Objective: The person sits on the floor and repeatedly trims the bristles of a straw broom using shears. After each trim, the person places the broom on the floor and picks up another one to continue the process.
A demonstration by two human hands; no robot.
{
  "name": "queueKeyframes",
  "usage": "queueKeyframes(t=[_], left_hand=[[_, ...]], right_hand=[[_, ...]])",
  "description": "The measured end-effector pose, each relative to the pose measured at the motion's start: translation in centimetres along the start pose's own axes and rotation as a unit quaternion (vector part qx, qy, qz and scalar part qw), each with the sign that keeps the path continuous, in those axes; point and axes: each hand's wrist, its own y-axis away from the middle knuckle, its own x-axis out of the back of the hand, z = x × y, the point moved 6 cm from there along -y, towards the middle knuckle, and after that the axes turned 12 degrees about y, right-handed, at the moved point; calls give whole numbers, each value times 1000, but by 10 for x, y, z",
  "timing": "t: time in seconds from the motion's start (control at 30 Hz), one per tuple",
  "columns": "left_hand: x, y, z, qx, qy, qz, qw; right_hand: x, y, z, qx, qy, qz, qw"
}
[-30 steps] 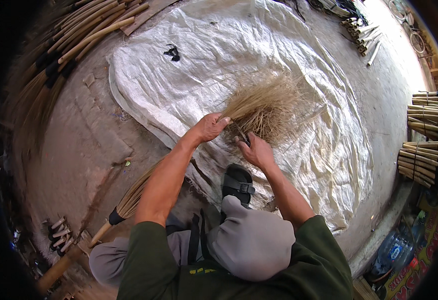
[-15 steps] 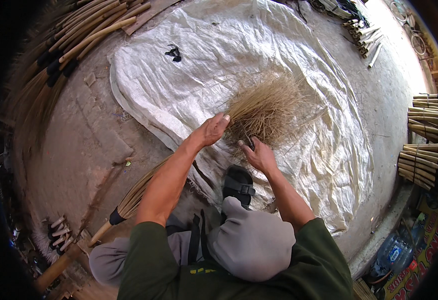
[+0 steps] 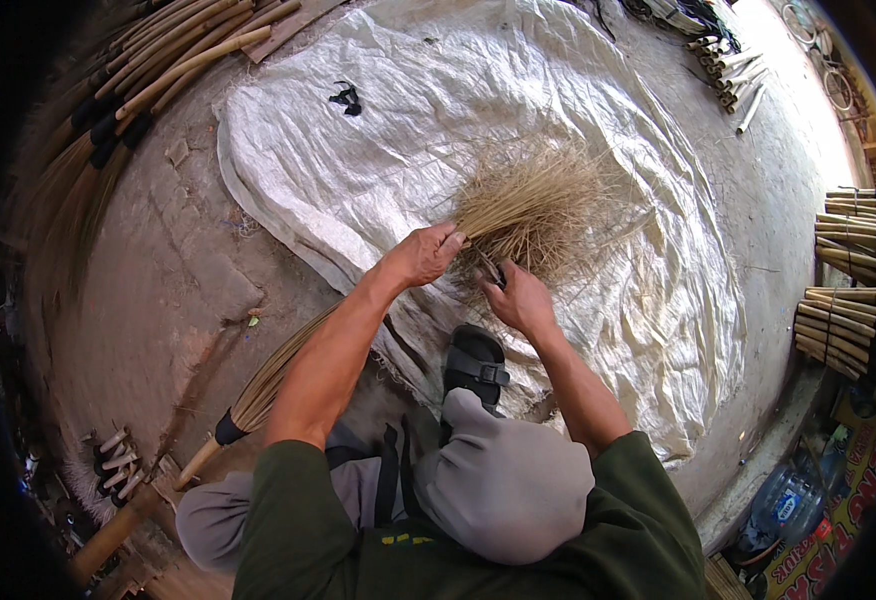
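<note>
A fan-shaped bundle of dry straw fibres lies on a white woven sheet spread over the concrete floor. My left hand grips the near left side of the bundle. At the bundle's narrow base my right hand is closed around the stems, with a small dark item between its fingers that I cannot identify. My sandalled foot rests on the sheet just below both hands.
Finished brooms with bamboo handles lie stacked at the upper left. One broom lies under my left arm. Bundled bamboo sticks sit at the right, more at the top. Plastic bottles stand at the lower right.
Both hands have stayed on the base of the straw bundle. The left hand has closed more tightly on its left edge, and the fibres have spread wider.
</note>
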Motion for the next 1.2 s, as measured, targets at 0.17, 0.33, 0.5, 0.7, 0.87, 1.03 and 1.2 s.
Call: queueKeyframes(t=[0.17, 0.33, 0.5, 0.7, 0.87, 1.03, 1.2], left_hand=[[2, 1, 6, -41, 27, 5, 999], [7, -2, 5, -24, 52, 0, 998], [0, -3, -1, -19, 99, -15, 995], [-12, -7, -11, -34, 74, -19, 997], [-14, -8, -15, -33, 110, -13, 993], [-15, -3, -9, -35, 102, -5, 994], [-20, 2, 6, -58, 37, -38, 997]], right_hand=[[-13, -5, 3, -23, 2, -19, 1000], [-14, -1, 11, -42, -46, -45, 997], [-1, 3, 3, -5, -29, -30, 999], [7, 0, -8, 34, 85, -25, 995], [2, 3, -1, 39, 75, -7, 996], [-10, 10, 6, 44, 75, -13, 996], [-13, 7, 12, 50, 91, -3, 995]])
